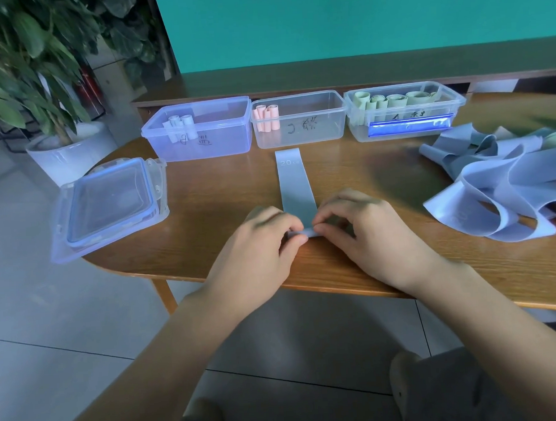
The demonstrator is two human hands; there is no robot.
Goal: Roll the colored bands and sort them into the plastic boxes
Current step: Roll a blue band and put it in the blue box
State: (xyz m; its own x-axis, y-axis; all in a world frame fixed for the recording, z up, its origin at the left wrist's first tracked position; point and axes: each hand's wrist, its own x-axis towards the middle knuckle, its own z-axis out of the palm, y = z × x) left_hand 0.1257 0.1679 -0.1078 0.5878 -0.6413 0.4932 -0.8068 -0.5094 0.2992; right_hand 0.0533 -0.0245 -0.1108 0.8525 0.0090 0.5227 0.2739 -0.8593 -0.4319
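A pale blue band (293, 180) lies flat on the wooden table (211, 197), running away from me toward the boxes. Its near end is curled into a small roll. My left hand (262, 243) and my right hand (365, 234) pinch that rolled end between thumbs and fingertips. Three clear plastic boxes stand in a row behind: the left box (202, 143) holds pale blue rolls, the middle box (311, 128) holds pink rolls, the right box (403, 110) holds green rolls.
A heap of loose blue and green bands (494, 179) lies on the table at the right. Stacked box lids (109, 206) rest at the table's left end, overhanging the edge. A potted plant (67, 150) stands on the floor at the left.
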